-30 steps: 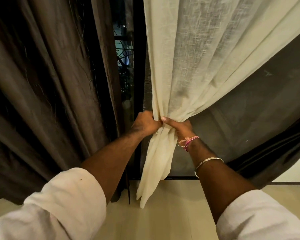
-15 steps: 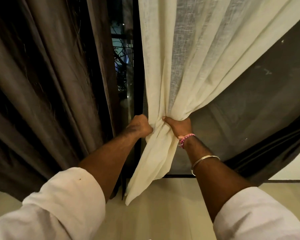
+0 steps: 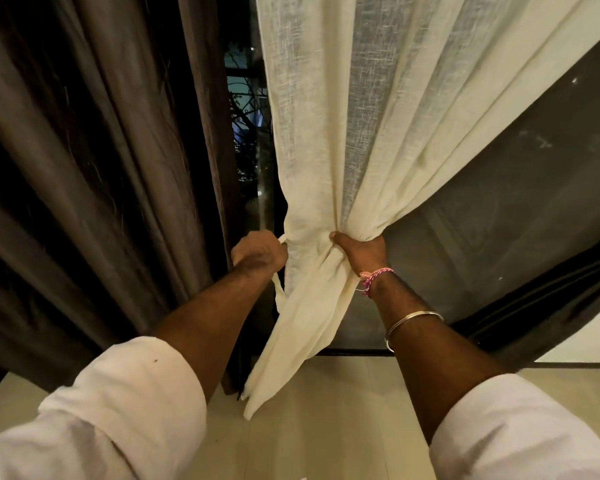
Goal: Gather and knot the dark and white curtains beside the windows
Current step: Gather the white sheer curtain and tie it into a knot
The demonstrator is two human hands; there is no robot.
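Observation:
The white curtain [image 3: 371, 140] hangs in front of me, gathered into a bunch at mid-height, with its loose tail reaching down to the floor. My left hand [image 3: 258, 253] grips the left edge of the bunch, fist closed, with a thin strip of white cloth running through it. My right hand [image 3: 361, 249] grips the right side of the same bunch. A dark brown curtain [image 3: 94, 174] hangs in folds on the left, apart from both hands.
The window glass [image 3: 248, 133] shows as a narrow dark gap between the two curtains. A dark panel [image 3: 492, 216] lies behind the white curtain on the right. More dark cloth [image 3: 548, 306] drapes at the lower right. Pale floor [image 3: 319, 417] lies below.
Both hands have risen with the gathered white curtain and moved slightly apart. The tail has swung left. A thin strip of cloth now shows at my left fist.

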